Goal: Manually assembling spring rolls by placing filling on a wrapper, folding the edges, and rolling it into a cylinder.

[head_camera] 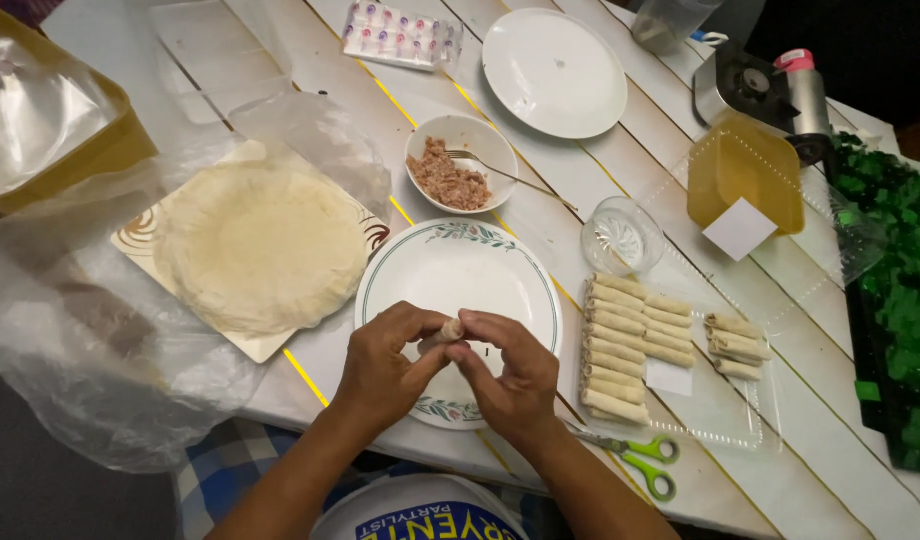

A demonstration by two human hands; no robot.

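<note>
While the left hand (380,365) and the right hand (515,370) meet over the near rim of the floral-edged plate (460,275), both sets of fingertips are closed together on a small rolled wrapper (450,330), which is held just above the plate and largely hidden between them. Judged from this grip, the step in hand is the final rolling and sealing of one spring roll. The finished rolls (630,345) lie in rows in the clear tray (725,415) to the right, with green-handled scissors (645,460) near its front edge. The stack of round wrappers (260,245) rests on a square board to the left, and the bowl of minced filling (460,165) with its spoon stands beyond the plate. The next move likely calls for an even press along the seam so the roll stays closed.
</note>
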